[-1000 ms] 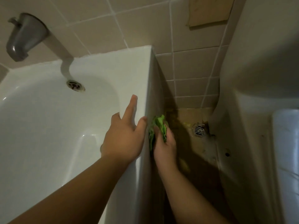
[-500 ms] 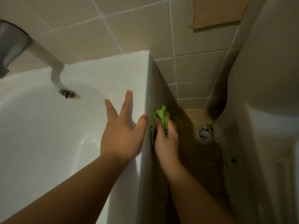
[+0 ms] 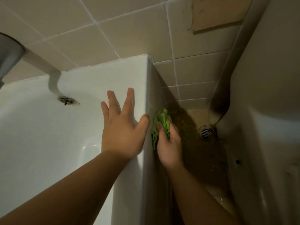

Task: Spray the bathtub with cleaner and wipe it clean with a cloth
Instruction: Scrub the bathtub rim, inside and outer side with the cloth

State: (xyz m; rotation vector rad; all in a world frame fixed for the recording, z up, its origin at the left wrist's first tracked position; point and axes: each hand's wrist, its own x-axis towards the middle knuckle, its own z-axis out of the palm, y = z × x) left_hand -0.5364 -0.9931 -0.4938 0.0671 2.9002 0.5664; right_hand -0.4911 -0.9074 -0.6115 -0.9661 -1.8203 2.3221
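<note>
The left hand lies flat with fingers spread on the white bathtub rim, thumb at the outer edge. The right hand grips a crumpled green cloth against the tub's shadowed outer side panel; its fingers are mostly hidden behind the cloth. A faucet spout is cut off at the left edge. A floor drain sits in the dim corner.

Both my arms reach forward, hands side by side.
My left hand lies flat, fingers straight and spread, thumb out to the right; my right hand is curled, gripping a bunched cloth.
</note>
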